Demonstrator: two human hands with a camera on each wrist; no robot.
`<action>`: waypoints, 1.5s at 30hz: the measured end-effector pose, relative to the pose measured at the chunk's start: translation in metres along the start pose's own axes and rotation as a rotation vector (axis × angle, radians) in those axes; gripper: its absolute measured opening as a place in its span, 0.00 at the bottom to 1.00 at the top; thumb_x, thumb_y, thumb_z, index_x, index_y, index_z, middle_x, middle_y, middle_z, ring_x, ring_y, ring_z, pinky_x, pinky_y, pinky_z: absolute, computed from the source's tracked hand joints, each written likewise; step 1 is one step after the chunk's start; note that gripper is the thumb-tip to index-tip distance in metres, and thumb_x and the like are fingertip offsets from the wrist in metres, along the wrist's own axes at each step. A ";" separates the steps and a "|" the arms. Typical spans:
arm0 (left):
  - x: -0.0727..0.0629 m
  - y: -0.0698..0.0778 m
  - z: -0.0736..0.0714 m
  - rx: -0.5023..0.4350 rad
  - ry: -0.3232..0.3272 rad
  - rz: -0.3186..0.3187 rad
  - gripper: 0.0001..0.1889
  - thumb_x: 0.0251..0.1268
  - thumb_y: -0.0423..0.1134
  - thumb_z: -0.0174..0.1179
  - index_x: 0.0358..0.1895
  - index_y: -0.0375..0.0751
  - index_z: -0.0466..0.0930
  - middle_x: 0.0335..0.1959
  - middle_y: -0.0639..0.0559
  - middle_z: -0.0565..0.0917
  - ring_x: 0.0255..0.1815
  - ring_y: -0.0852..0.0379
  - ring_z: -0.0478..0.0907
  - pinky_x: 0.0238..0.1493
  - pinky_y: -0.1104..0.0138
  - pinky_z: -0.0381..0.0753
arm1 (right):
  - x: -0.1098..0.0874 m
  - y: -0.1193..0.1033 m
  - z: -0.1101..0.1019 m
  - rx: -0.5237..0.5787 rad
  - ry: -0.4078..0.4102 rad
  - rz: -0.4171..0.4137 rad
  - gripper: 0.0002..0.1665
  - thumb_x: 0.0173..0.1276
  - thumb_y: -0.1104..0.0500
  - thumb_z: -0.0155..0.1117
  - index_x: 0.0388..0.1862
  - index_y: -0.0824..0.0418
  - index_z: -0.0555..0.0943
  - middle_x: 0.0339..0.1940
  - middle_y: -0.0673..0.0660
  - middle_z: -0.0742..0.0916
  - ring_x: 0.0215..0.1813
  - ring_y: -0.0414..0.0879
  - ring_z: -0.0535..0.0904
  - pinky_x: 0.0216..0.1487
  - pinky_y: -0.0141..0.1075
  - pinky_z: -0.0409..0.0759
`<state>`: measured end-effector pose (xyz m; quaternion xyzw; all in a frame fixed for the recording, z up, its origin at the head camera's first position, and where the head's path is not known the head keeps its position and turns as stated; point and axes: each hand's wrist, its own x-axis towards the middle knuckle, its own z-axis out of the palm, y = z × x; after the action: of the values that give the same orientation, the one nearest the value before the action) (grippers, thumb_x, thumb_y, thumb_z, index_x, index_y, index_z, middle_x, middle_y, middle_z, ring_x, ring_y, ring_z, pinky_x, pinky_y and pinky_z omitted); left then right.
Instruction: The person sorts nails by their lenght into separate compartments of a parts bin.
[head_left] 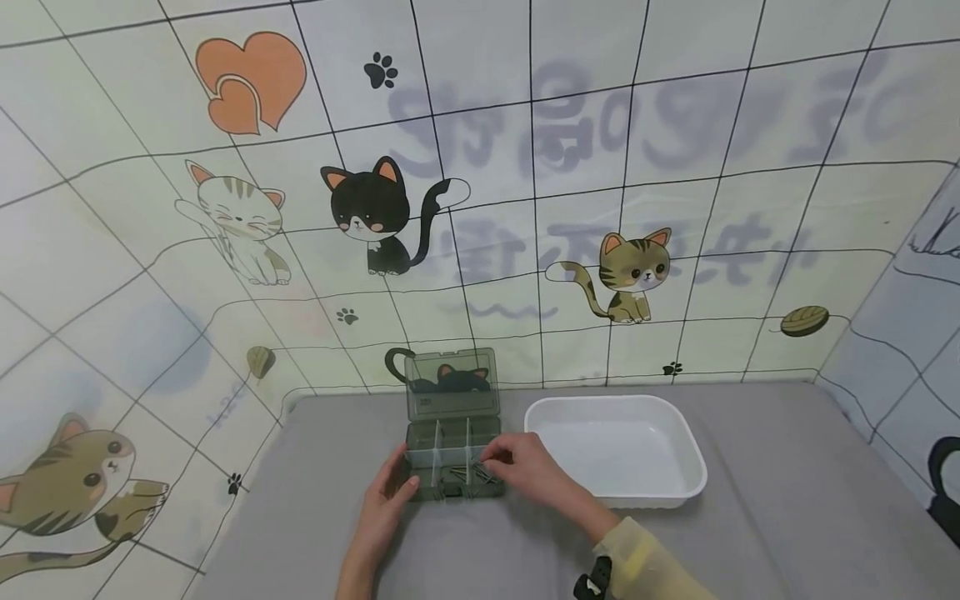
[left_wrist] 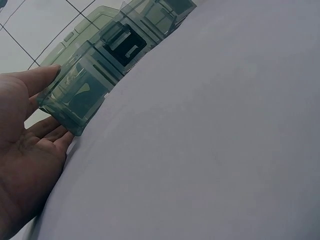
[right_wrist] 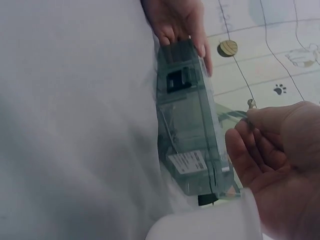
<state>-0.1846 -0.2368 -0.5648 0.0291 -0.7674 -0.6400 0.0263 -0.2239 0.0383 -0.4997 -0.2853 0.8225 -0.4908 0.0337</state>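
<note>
A translucent green compartment box stands on the grey table with its lid raised against the wall. Slim metal screws lie in its front compartments, toward the right. My left hand holds the box's left end, thumb at the top edge and fingers along the side, as the left wrist view also shows. Above the right compartments, my right hand pinches a small screw between thumb and forefinger. Only its brass-coloured head end shows in the right wrist view; the rest is hidden by the fingers.
A white tray stands just right of the box, under my right forearm. Behind the table rises a wall sheet printed with cats and grid lines. A black object shows at the far right edge.
</note>
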 end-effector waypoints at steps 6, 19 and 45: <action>-0.001 0.000 0.000 -0.002 0.004 0.003 0.32 0.77 0.36 0.60 0.80 0.40 0.61 0.81 0.39 0.58 0.82 0.39 0.50 0.79 0.48 0.51 | 0.006 -0.005 0.009 -0.062 -0.020 0.008 0.05 0.73 0.66 0.66 0.43 0.63 0.88 0.40 0.51 0.89 0.41 0.45 0.84 0.41 0.36 0.84; 0.000 0.003 -0.001 -0.005 0.001 -0.002 0.33 0.76 0.38 0.61 0.80 0.41 0.61 0.81 0.39 0.58 0.82 0.40 0.50 0.79 0.46 0.50 | 0.019 -0.014 0.026 -0.051 0.030 0.055 0.06 0.72 0.66 0.66 0.43 0.66 0.88 0.36 0.52 0.89 0.39 0.45 0.84 0.38 0.35 0.83; -0.002 0.006 0.002 0.002 0.010 0.015 0.34 0.75 0.36 0.61 0.79 0.37 0.60 0.80 0.36 0.58 0.81 0.38 0.51 0.79 0.47 0.51 | 0.020 -0.009 0.030 0.053 0.053 0.103 0.11 0.76 0.61 0.63 0.47 0.68 0.87 0.30 0.51 0.87 0.29 0.39 0.79 0.30 0.34 0.80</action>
<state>-0.1824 -0.2334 -0.5597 0.0265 -0.7680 -0.6390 0.0347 -0.2267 0.0017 -0.5034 -0.2283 0.8234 -0.5175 0.0447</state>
